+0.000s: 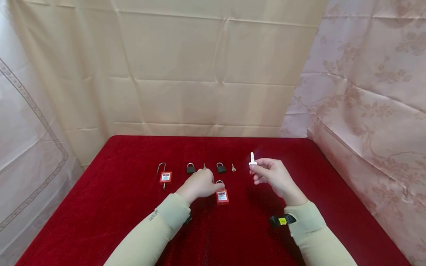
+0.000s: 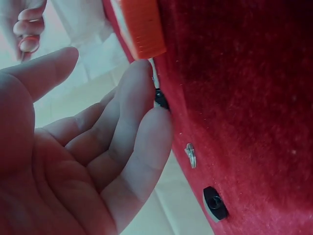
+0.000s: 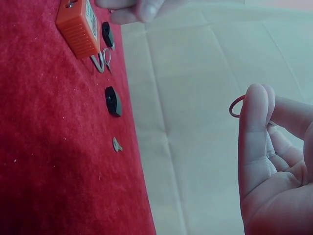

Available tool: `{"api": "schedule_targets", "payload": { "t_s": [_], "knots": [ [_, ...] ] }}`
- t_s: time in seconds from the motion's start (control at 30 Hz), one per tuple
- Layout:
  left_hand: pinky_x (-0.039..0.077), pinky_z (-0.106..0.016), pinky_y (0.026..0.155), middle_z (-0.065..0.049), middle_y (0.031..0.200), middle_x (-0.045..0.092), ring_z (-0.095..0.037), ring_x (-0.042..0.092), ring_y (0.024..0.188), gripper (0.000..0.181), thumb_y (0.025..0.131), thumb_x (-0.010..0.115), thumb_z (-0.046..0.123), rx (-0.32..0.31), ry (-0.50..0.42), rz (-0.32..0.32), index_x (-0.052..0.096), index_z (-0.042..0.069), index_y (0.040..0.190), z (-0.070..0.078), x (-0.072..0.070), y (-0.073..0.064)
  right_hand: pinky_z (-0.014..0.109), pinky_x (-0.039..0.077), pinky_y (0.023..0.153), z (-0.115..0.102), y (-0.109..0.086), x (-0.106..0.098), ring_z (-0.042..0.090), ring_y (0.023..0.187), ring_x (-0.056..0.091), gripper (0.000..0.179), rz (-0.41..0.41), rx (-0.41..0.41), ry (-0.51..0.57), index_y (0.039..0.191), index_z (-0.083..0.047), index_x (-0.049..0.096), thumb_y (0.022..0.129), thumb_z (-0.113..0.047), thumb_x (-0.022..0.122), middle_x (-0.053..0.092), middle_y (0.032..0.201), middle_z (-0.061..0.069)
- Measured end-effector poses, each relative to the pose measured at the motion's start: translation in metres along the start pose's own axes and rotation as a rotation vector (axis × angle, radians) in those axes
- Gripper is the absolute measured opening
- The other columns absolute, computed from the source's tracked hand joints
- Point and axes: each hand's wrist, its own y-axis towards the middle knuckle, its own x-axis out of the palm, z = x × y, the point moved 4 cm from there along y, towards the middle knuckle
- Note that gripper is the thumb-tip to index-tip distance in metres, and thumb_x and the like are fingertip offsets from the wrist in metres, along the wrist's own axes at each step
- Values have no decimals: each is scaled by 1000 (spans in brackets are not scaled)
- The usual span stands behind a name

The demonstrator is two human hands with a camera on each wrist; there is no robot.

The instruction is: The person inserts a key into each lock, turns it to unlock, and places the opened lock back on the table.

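Observation:
My right hand is raised above the table on the right and pinches a key, which looks bright white in the head view. A thin red ring shows at the right fingertips in the right wrist view. My left hand hovers beside a red padlock with a white label. Its fingers are extended and the thumb stands apart, with nothing gripped. In the head view the left thumb overlaps the padlock's shackle; whether they touch I cannot tell.
Another red padlock lies to the left, its shackle raised, a key at its lower end. Two black padlocks, left and right, lie farther back with small keys, left and right. Red cloth covers the table.

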Motion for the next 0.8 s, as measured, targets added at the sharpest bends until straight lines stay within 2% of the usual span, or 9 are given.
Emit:
{"api": "schedule_targets", "payload": {
  "t_s": [0.13,0.23,0.33,0.43,0.57,0.8],
  "knots": [
    [40,-29,53,0,46,49,-13,43,60,52,94,70,40,-32,83,-20,53,12,54,0,6,6,36,61,64,1,1,0,17,65,65,25,-2,9,15,109,11,64,96,-8,72,67,93,27],
    [44,-31,57,-4,54,57,-16,50,67,47,94,70,40,-39,122,-30,59,11,59,1,9,8,36,61,63,2,2,-1,17,64,65,23,0,16,20,107,11,65,96,-7,72,68,90,22],
    [43,-32,56,-4,57,58,-17,51,61,43,93,71,41,-48,135,-48,62,12,62,3,12,9,37,61,64,4,3,-2,17,63,65,18,0,23,11,104,6,67,96,-8,72,69,89,20],
    [42,-32,53,-2,59,58,-15,50,54,41,92,71,42,-56,143,-59,63,14,64,5,15,10,37,62,64,6,3,-3,18,64,65,17,-1,27,4,104,4,67,96,-9,72,67,93,26],
    [42,-31,50,1,61,59,-13,49,54,39,91,71,45,-63,190,-57,61,16,65,7,19,11,38,62,66,7,3,-4,18,65,65,18,-6,26,-4,105,4,67,96,-11,72,65,98,33],
    [43,-31,50,1,61,60,-13,50,55,38,90,72,41,-80,226,-53,62,16,62,13,21,13,38,62,66,6,2,-5,17,64,65,22,-8,21,4,106,7,66,96,-11,72,64,98,35]
  ]
}}
